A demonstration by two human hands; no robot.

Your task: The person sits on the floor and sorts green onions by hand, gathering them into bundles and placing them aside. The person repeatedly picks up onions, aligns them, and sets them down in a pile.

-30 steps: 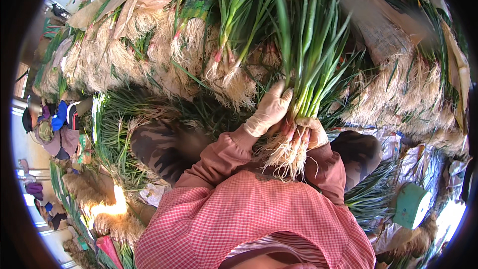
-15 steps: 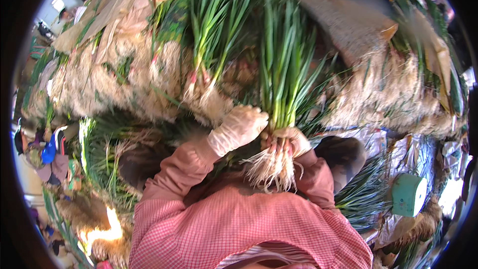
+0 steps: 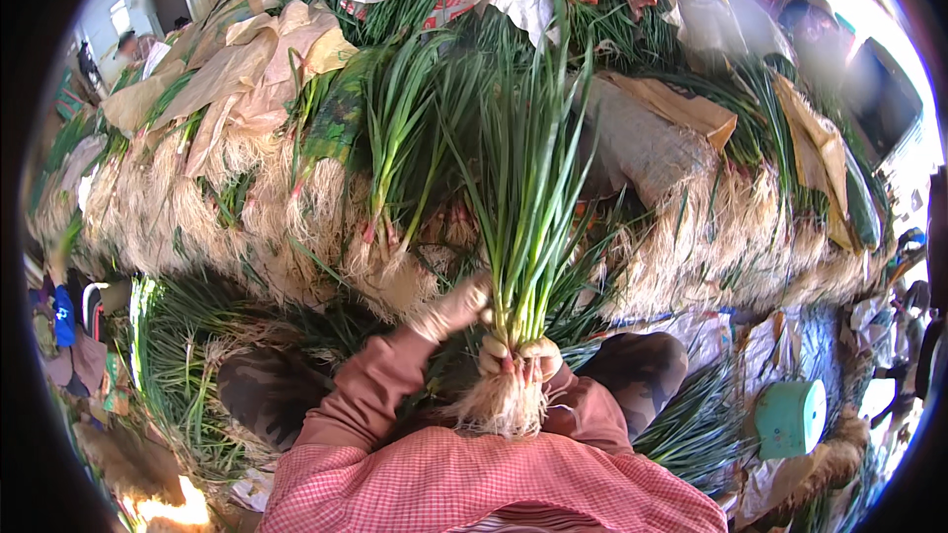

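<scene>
A bunch of green onions [image 3: 528, 247] stands upright in front of my chest, its long leaves pointing away and its pale stringy roots [image 3: 504, 407] hanging toward me. My right hand [image 3: 528, 355], in a light glove, is wrapped round the stalks just above the roots, near the reddish bulbs. My left hand [image 3: 456, 310], also gloved, is at the left side of the stalks, a little higher than the right. Blur hides its fingers, and I cannot tell whether they grip any stalk. Just beyond it, a smaller bunch of green onions [image 3: 395, 153] lies on the heap.
A long heap of green onions spans the far side, its roots [image 3: 711, 247] facing me. Brown paper sheets [image 3: 262, 64] cover parts of it. Loose green onions [image 3: 188, 336] lie at my left. A turquoise plastic stool [image 3: 785, 421] is at my right. People are at the far edges.
The view has tilted up, showing more of the heap. My right hand has brought the bunch closer to my chest and slightly left. My left hand has shifted beside the stalks.
</scene>
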